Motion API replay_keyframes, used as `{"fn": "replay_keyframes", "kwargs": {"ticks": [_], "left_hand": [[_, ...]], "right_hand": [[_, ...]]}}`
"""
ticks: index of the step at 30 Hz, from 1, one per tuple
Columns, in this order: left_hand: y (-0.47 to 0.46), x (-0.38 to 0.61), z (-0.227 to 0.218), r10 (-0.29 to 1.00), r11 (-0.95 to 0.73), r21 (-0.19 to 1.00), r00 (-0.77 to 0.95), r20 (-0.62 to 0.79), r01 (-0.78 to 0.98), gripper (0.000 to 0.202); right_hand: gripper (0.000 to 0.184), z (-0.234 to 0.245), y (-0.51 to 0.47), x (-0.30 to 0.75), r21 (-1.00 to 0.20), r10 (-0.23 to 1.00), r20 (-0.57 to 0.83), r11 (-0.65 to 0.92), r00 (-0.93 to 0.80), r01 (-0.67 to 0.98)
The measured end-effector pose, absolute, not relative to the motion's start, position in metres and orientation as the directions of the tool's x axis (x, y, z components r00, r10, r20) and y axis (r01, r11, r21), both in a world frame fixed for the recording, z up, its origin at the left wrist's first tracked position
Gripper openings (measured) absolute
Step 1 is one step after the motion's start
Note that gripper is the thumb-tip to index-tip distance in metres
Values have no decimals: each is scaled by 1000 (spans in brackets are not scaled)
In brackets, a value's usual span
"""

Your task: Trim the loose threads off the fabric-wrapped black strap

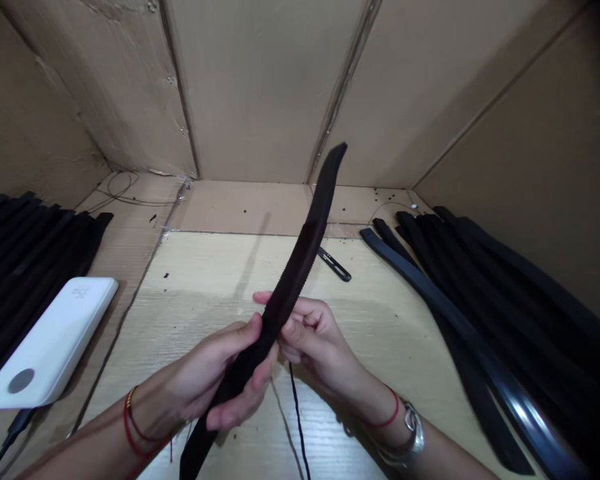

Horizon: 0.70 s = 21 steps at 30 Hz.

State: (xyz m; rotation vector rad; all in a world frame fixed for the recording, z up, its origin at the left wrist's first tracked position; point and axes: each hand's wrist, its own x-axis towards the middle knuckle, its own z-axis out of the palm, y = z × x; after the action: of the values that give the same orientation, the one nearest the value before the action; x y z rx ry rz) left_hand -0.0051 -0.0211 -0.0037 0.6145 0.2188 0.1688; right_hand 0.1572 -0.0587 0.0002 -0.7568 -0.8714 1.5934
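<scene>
both hands held one black toothed strap slanting up above the wooden desk. the left hand had its fingers clenched around the lower part; the right hand pinched it just above. more black straps lay at the right, and a white power bank at the left.

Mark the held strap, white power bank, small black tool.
strap [299, 260], head view, toothed mid-length
white power bank [55, 340], head view, top face
small black tool [336, 265], head view, its middle
</scene>
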Motion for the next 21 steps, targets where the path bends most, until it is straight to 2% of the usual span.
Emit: {"fn": "replay_keyframes", "kwargs": {"ticks": [2, 3, 5, 6, 8, 9, 13, 21], "left_hand": [[-22, -3, -4, 161, 810, 586, 972, -172, -30, 58], [-23, -2, -4, 211, 755, 656, 954, -215, -19, 57], [-24, 0, -3, 480, 491, 871, 833, -275, 5, 48], [-24, 1, -2, 624, 320, 946, 741, -246, 45, 43], [-24, 3, -2, 779, 78, 989, 611, -141, 129, 33], [-23, 4, -2, 797, 44, 989, 591, -120, 142, 32], [-23, 6, -4, 742, 237, 971, 648, -172, -14, 39], [-27, 7, -5, 620, 555, 788, 763, -180, -266, 34]], "right_hand": [[33, 0, -59, 157, -860, 988, -60, -125, -146, -495], [31, 0, -59, 157, -869, 991, -78, -121, -110, -480], [28, -2, -57, 157, -885, 995, -94, -92, -19, -456], [27, -3, -55, 157, -894, 996, -90, -77, 8, -442], [26, -4, -52, 158, -905, 997, -71, -53, 25, -422], [26, -4, -52, 158, -909, 998, -61, -47, 20, -414], [33, -3, -52, 159, -923, 999, -51, -43, 12, -382], [35, 0, -56, 155, -937, 1000, -10, -10, -3, -350]]}}
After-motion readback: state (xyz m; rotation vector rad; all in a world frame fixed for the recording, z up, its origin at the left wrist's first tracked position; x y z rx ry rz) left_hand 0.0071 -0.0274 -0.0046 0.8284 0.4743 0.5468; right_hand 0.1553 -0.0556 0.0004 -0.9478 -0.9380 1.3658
